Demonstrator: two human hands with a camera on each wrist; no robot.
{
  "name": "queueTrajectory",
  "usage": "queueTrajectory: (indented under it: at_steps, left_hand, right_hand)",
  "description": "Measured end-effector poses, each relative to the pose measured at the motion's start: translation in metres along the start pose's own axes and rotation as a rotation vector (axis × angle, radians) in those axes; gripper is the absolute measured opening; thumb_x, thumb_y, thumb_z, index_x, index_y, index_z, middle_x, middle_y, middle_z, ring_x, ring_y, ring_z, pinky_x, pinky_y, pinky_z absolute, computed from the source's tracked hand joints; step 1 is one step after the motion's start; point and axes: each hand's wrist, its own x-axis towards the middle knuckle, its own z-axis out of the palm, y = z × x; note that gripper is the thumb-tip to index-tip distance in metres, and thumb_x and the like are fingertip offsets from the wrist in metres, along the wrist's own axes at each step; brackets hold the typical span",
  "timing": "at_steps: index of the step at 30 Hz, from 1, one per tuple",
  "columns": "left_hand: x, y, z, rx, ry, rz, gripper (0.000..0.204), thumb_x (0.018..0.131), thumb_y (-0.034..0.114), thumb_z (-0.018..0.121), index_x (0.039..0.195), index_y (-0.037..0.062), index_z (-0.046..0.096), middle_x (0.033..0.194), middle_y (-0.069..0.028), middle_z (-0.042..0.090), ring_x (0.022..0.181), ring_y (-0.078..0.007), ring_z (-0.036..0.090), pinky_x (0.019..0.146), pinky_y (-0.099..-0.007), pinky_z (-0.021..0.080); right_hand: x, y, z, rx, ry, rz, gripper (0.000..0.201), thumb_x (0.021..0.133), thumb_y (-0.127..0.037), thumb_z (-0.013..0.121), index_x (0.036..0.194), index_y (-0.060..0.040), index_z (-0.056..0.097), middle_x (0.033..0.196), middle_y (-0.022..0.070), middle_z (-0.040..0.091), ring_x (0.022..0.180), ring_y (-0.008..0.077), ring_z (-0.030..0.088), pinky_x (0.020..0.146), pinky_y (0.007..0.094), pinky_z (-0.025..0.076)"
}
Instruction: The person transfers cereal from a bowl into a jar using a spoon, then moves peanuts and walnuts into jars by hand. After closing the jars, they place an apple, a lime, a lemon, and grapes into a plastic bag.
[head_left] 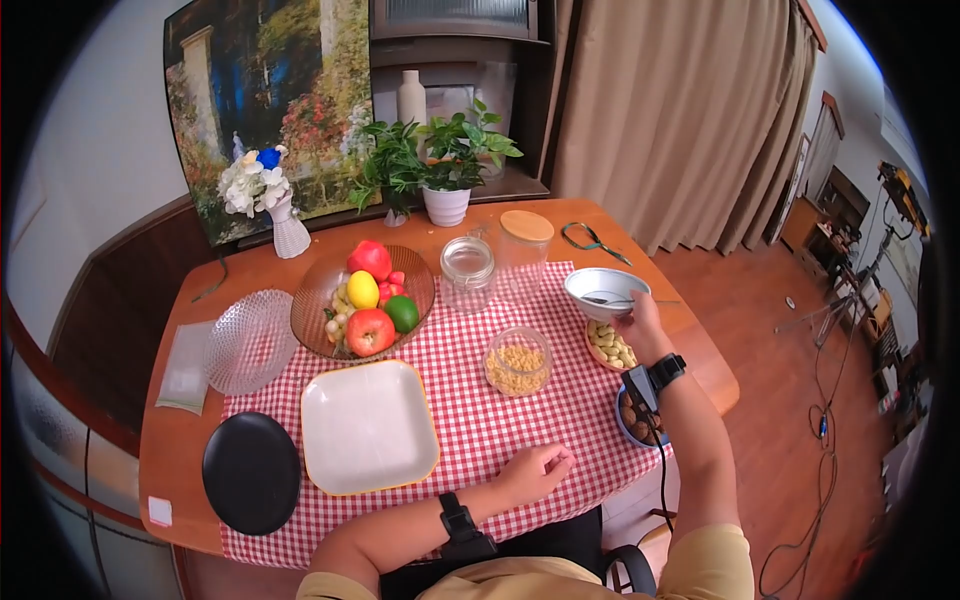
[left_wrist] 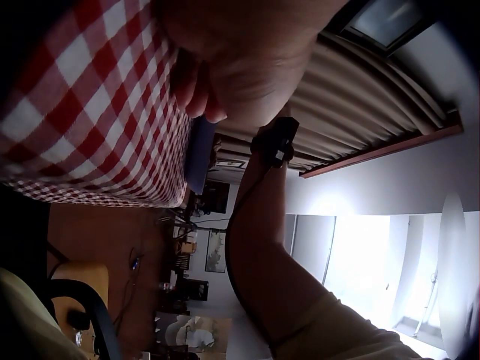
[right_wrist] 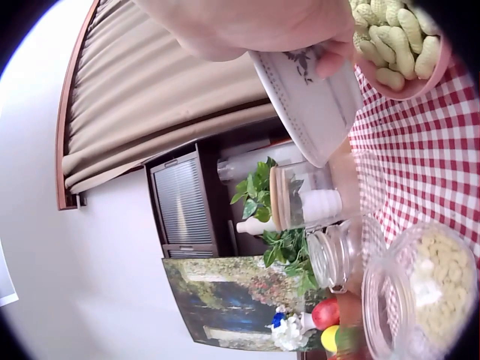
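Note:
My right hand (head_left: 643, 328) grips a white bowl (head_left: 604, 284) by its near right side, above the far right of the checked cloth. A metal utensil (head_left: 598, 300), its end hidden, lies in the bowl. In the right wrist view, grey floral marks show on the bowl's outer wall (right_wrist: 319, 101). Right below it stands a pink-rimmed bowl of unshelled peanuts (head_left: 612, 352). My left hand (head_left: 533, 473) rests at the cloth's front edge, fingers loosely curled and holding nothing. Ahead of it is a glass jar (head_left: 518, 333) with pale nut pieces (head_left: 516, 370) inside.
A blue bowl of brown nuts (head_left: 640, 420) stands under my right forearm. A white square dish (head_left: 370, 430), a black plate (head_left: 250, 473) and a fruit bowl (head_left: 325, 265) occupy the left. Behind are a clip-top jar (head_left: 467, 275) and a wooden-lidded jar (head_left: 526, 245).

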Motion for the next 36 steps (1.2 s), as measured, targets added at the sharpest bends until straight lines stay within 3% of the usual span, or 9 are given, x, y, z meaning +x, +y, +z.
queueTrajectory:
  at_steps: [3,5,8,16,18,24,27,32,36]
  left_hand:
    - [0.001,0.004,-0.002,0.084,-0.021,0.027,0.015,0.091,0.016,0.057,0.092,0.0017,0.061,0.067,-0.0068,0.064,0.057,-0.0107,0.058,0.054,-0.0272,0.045]
    - [0.002,0.001,-0.001,0.091,-0.022,0.021,0.015,0.09,0.016,0.057,0.092,0.0017,0.061,0.066,-0.0076,0.064,0.057,-0.0119,0.059,0.054,-0.0277,0.045]
    - [0.003,0.001,0.0,0.11,-0.01,0.014,0.016,0.09,0.017,0.057,0.091,0.0019,0.061,0.066,-0.0089,0.064,0.055,-0.0153,0.06,0.053,-0.0293,0.046]
    - [0.004,0.002,-0.001,0.12,0.025,0.041,0.014,0.088,0.015,0.06,0.091,0.0022,0.062,0.063,-0.0093,0.062,0.053,-0.0195,0.059,0.052,-0.032,0.046]
    - [0.004,0.003,-0.001,0.122,0.034,0.059,0.014,0.088,0.016,0.06,0.091,0.0025,0.062,0.063,-0.0093,0.062,0.053,-0.0208,0.059,0.052,-0.0327,0.046]
    - [0.003,0.003,-0.001,0.143,0.036,0.048,0.015,0.088,0.018,0.059,0.089,0.0027,0.062,0.062,-0.0093,0.061,0.054,-0.0219,0.06,0.052,-0.0331,0.046]
    - [0.004,0.005,-0.002,0.132,0.022,0.037,0.015,0.088,0.018,0.059,0.089,0.0026,0.062,0.062,-0.0095,0.062,0.053,-0.022,0.06,0.051,-0.0333,0.045]
    - [0.004,0.002,-0.001,0.096,0.023,0.04,0.015,0.088,0.017,0.059,0.089,0.0026,0.062,0.063,-0.0097,0.062,0.054,-0.022,0.06,0.052,-0.0332,0.046]
    - [0.004,0.001,-0.002,0.089,0.039,0.051,0.015,0.088,0.017,0.06,0.088,0.0021,0.062,0.064,-0.0102,0.063,0.056,-0.0222,0.061,0.052,-0.0331,0.046]
  right_hand:
    - [0.032,0.004,0.004,0.022,-0.006,-0.011,0.029,0.09,-0.022,0.041,0.113,-0.0077,0.049,0.093,0.0111,0.059,0.075,0.0219,0.055,0.053,0.0358,0.046]
    - [0.05,0.005,0.008,-0.01,-0.047,-0.033,0.029,0.088,-0.022,0.043,0.115,-0.012,0.048,0.105,0.0119,0.054,0.089,0.0243,0.053,0.062,0.0384,0.047]
    - [0.087,0.013,0.012,-0.107,0.037,0.013,0.029,0.088,-0.024,0.044,0.114,-0.0117,0.048,0.104,0.0117,0.054,0.09,0.0246,0.052,0.062,0.0401,0.047]
    - [0.116,0.028,0.024,-0.102,0.011,0.054,0.029,0.091,-0.023,0.044,0.116,-0.0102,0.047,0.103,0.0123,0.053,0.085,0.0263,0.054,0.064,0.04,0.05]
    - [0.115,0.028,0.023,-0.1,0.015,0.058,0.029,0.092,-0.023,0.043,0.116,-0.0082,0.048,0.1,0.0129,0.055,0.082,0.0266,0.057,0.065,0.0399,0.051]
    - [0.1,0.019,0.014,-0.259,-0.036,0.123,0.031,0.094,-0.027,0.047,0.12,-0.0102,0.047,0.109,0.0103,0.055,0.087,0.0263,0.059,0.064,0.0382,0.054]
    - [0.091,0.017,0.017,-0.237,-0.053,0.109,0.033,0.091,-0.028,0.053,0.118,-0.0106,0.048,0.11,0.012,0.055,0.094,0.0277,0.055,0.071,0.0396,0.053]
    - [0.082,0.013,0.017,-0.322,-0.035,0.081,0.039,0.088,-0.024,0.055,0.122,-0.0072,0.046,0.115,0.0123,0.056,0.102,0.0284,0.055,0.08,0.0486,0.049]
    - [0.054,0.01,0.024,-0.436,-0.04,0.009,0.041,0.087,-0.021,0.056,0.122,-0.0045,0.046,0.118,0.0138,0.055,0.106,0.0269,0.054,0.081,0.0441,0.049]
